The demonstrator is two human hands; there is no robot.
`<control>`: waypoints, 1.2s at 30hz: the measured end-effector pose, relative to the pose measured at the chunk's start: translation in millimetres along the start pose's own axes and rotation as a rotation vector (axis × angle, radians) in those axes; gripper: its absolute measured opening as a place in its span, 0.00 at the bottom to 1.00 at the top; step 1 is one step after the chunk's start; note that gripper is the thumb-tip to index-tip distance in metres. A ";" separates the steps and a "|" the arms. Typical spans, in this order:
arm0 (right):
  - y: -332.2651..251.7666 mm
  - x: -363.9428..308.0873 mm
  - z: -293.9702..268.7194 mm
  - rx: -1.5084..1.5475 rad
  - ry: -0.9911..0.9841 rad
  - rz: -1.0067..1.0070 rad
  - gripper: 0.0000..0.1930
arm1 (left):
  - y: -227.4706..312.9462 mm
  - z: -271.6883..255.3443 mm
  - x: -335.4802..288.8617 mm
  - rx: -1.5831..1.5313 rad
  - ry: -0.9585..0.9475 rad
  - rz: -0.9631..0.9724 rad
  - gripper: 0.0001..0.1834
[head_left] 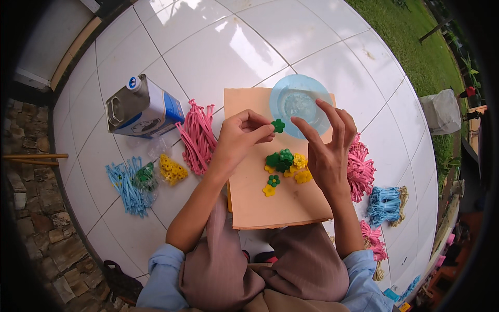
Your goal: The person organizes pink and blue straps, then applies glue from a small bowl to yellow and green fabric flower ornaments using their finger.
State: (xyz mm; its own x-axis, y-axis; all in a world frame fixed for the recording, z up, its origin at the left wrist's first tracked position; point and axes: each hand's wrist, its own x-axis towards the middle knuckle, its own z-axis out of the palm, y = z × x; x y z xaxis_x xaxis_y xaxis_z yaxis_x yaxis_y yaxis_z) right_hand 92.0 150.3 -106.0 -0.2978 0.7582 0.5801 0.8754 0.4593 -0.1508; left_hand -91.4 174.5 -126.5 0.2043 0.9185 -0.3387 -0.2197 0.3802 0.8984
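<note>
My left hand (244,134) pinches a small green flower-shaped piece (278,126) between thumb and fingertips, above the tan board (260,200). My right hand (332,143) is raised to the right of it, fingers spread and apart, with nothing visible in them. Behind the right fingers lies a light blue round plastic dish (285,88), which seems to have a whitish patch in its middle. Below the hands, a small pile of green flower pieces (280,160) and yellow flower pieces (303,177) rests on the board. The right hand partly covers the dish's edge.
A metal can (145,112) with a blue-and-white side stands at left. Near it are pink strands (197,138), light blue strands (127,190) and a bag of yellow pieces (172,170). More pink bundles (359,171) and blue bundles (384,204) lie at right on white tiles.
</note>
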 end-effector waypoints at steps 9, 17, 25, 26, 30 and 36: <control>24.3 -3.8 1.5 0.053 -0.096 0.222 0.20 | -5.0 -2.9 -11.6 1.026 0.400 0.521 0.08; 28.0 -8.3 7.4 0.041 -0.153 0.185 0.14 | -12.8 14.5 -32.1 0.989 -0.160 0.557 0.13; 27.2 -7.7 16.3 0.007 -0.172 0.106 0.11 | -12.7 13.3 -32.3 0.851 -0.246 0.348 0.12; 27.4 -6.8 17.0 0.000 -0.172 0.091 0.11 | -11.5 12.2 -32.1 0.851 -0.248 0.348 0.12; 29.8 -3.8 18.8 -0.022 -0.190 0.059 0.10 | -8.0 9.3 -29.4 0.621 -0.273 0.234 0.10; 21.4 0.0 10.1 -0.011 -0.137 0.116 0.12 | -8.4 -1.8 -14.6 0.115 -0.092 0.101 0.08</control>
State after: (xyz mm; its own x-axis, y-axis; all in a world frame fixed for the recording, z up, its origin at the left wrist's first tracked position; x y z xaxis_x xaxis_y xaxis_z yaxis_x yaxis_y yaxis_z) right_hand 106.9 164.8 -117.3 -0.2430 0.8623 0.4443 0.9109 0.3603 -0.2010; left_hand -94.3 158.1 -129.6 0.2746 0.9354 -0.2226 -0.1336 0.2663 0.9546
